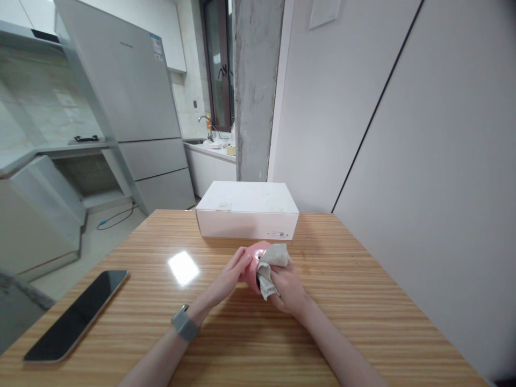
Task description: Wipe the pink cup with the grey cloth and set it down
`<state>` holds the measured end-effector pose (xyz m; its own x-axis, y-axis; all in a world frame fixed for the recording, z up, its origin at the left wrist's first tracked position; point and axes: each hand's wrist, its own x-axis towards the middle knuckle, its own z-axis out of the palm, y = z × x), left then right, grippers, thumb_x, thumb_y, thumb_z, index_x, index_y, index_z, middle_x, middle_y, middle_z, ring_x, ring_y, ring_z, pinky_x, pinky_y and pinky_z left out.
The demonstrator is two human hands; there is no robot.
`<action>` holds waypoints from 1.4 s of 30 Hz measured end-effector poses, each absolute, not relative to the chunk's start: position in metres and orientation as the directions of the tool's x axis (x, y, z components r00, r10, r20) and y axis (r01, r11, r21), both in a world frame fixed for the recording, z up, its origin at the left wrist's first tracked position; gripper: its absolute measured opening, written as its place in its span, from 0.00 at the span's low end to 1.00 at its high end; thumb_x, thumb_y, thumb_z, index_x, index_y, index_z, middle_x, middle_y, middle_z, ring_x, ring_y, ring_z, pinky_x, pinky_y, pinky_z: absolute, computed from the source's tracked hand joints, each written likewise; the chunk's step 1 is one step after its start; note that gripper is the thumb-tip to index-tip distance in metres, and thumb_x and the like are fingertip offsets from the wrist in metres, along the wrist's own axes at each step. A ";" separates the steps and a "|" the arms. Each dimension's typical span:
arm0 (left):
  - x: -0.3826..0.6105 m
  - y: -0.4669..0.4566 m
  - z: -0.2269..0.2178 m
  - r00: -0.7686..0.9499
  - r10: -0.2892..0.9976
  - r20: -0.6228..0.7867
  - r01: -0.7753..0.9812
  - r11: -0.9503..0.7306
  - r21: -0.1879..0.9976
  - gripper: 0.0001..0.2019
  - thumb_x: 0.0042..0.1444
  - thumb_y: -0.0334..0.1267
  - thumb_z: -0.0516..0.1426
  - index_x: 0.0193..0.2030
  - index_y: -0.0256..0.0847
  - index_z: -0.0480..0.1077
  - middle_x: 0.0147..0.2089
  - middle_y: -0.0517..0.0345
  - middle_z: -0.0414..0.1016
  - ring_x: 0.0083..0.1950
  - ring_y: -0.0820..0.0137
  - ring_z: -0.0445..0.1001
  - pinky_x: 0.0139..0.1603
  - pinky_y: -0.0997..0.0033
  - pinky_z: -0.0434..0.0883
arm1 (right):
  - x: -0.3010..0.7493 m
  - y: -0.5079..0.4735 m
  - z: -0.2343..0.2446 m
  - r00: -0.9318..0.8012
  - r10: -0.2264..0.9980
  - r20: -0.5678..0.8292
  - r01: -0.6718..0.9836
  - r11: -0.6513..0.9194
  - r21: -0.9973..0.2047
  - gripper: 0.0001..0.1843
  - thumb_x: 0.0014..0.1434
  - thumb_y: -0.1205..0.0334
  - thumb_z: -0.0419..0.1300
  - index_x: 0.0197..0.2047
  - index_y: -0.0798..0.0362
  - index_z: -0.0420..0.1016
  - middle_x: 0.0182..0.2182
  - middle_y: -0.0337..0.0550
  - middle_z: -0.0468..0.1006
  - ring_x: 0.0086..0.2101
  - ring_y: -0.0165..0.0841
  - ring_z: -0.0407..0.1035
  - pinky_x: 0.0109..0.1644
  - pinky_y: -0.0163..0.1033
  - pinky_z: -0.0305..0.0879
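Left fingers (242, 260): together, cupping a pink rounded object (252, 269) from its side, steadying it.
Right fingers (282, 277): clamped on a beige cloth (268, 266), pressing it firmly against the object.
Object position: held between my hands, over the wooden surface (342, 301).
Nearby: white box (246, 212) ahead; black smartphone (74, 317) leftward.

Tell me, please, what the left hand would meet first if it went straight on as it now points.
The pink object, which the left hand already seems to touch.
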<state>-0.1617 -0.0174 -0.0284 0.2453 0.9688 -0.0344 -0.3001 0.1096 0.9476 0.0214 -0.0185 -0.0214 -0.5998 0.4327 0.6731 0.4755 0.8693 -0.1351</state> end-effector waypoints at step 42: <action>-0.167 -0.017 -0.014 0.394 0.901 -0.181 -0.320 0.319 0.892 0.22 0.55 0.53 0.54 0.40 0.34 0.76 0.42 0.51 0.79 0.52 0.61 0.71 0.59 0.65 0.58 | 0.009 -0.031 -0.022 -0.702 0.154 0.696 0.342 0.929 0.140 0.15 0.55 0.58 0.50 0.42 0.55 0.70 0.34 0.51 0.77 0.38 0.41 0.69 0.46 0.46 0.62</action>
